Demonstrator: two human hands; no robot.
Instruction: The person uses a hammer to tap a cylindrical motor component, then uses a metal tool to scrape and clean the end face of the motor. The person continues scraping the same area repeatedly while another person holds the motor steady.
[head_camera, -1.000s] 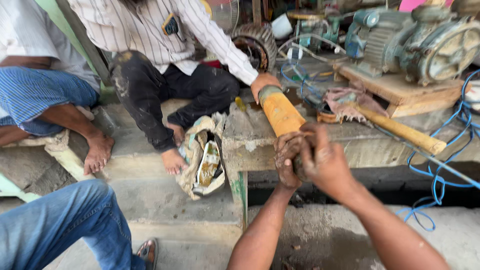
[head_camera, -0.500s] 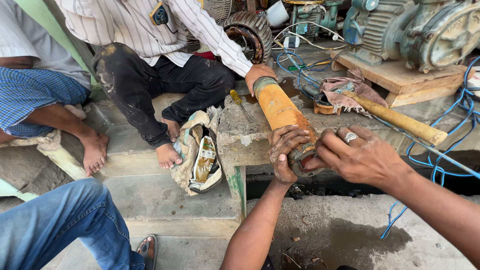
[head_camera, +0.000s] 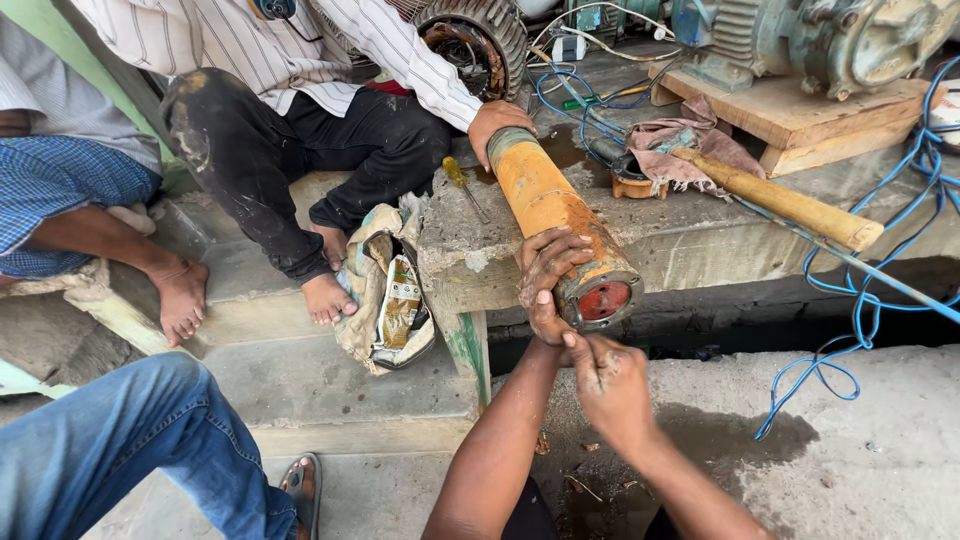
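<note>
Two hands meet at the near end of an orange cylinder (head_camera: 548, 205) lying across a concrete ledge (head_camera: 700, 235). The left hand (head_camera: 545, 272) is clamped around the cylinder just behind its red end face. The right hand (head_camera: 610, 385), just below that end, has its fingers curled together; whether they hold anything cannot be told. A co-worker's hand (head_camera: 497, 122) rests on the far end.

left hand (head_camera: 545, 280): palm hidden against pipe (head_camera: 560, 225) | right hand (head_camera: 610, 385): fingertips' hold unclear | motor (head_camera: 830, 40): cut by top edge | co-worker's hand (head_camera: 497, 125): covers pipe's far end
</note>
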